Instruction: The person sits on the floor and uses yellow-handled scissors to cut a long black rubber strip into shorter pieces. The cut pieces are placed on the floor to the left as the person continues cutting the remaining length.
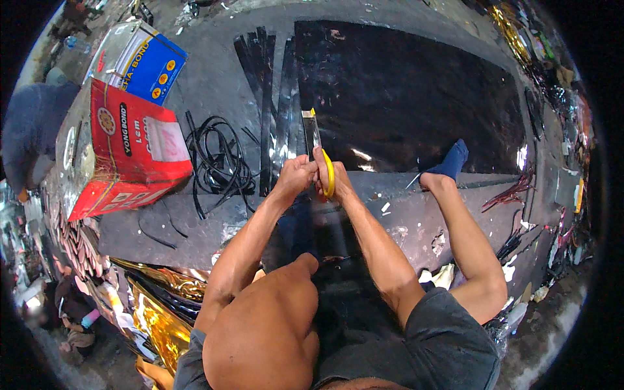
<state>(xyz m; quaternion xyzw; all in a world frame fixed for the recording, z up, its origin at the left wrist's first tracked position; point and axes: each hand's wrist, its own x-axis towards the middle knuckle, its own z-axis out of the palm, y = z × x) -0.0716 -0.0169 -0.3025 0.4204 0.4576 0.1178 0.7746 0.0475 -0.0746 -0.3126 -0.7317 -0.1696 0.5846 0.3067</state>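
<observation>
Centrally in frame, the right hand [340, 181] grasps yellow-handled scissors [330, 172]; the left hand [296, 174] beside it is clenched (on what, I cannot tell); the red container [133, 153], left, and blue-and-white container [155, 68], upper left, hide their contents

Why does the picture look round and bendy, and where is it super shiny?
In the head view, the wide fisheye lens leaves black corners and bows the far edge of the black sheet; also in the head view, white glare sits near the sheet's closer edge, and light gleams off the gold foil at lower left.
</observation>
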